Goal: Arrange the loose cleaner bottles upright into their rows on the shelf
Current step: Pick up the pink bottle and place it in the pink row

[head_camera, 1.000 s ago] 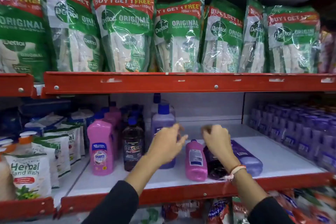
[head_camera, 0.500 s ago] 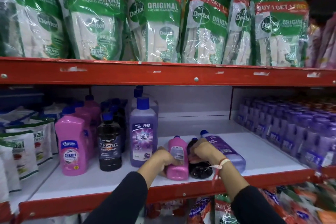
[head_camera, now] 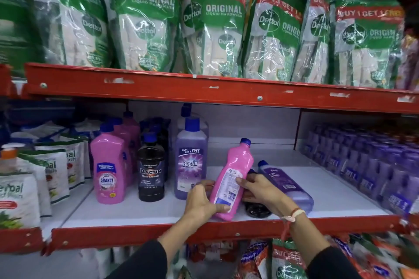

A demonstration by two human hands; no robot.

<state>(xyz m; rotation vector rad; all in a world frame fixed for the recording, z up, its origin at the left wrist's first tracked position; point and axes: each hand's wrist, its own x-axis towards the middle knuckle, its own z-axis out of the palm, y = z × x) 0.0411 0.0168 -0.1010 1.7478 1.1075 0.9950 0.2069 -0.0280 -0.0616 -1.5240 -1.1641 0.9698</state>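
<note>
Shelving of chipped red metal spans the frame, glossy green pouches stacked above. At lower centre, a smooth pink plastic bottle is tilted off the white board, gripped low by the left hand and at its label by the right hand. Just right, a dark bottle and a lilac bottle lie flat.

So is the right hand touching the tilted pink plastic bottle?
Touching. The head view shows the right hand with its thumb pressed on the back label of the tilted pink plastic bottle.
</note>
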